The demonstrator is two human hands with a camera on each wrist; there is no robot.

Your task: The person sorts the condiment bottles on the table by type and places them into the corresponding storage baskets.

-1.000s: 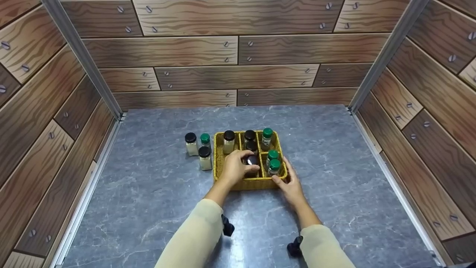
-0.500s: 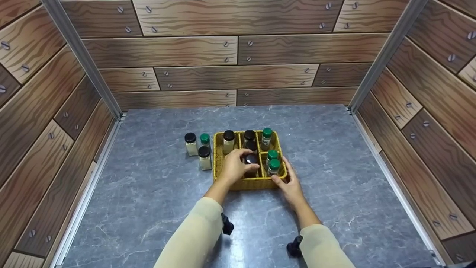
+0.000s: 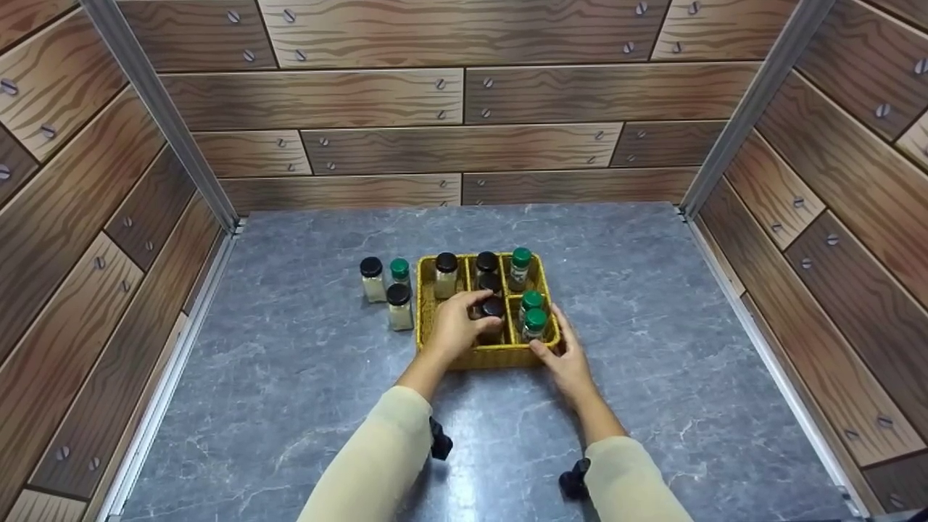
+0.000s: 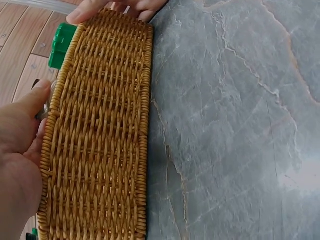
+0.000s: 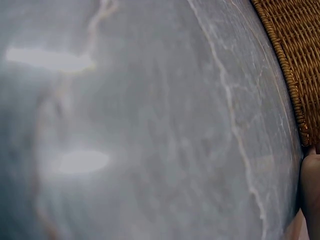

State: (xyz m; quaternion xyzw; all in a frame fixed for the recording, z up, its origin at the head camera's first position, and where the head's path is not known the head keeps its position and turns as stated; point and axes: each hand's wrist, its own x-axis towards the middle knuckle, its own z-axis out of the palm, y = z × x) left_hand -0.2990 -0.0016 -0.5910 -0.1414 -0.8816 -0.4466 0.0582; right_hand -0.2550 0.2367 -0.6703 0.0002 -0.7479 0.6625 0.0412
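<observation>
Head: held jar (image 3: pixel 492 313) upright; cap (image 3: pixel 492 305) up

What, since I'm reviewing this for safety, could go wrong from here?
The gripped jar is close to the black-capped jar behind it, so the left hand might knock them together. The right hand holds the basket near the front green-capped jar; a slip could nudge that one. If the basket shifts left, it may tip the nearest outside jar, standing close beside it.
</observation>
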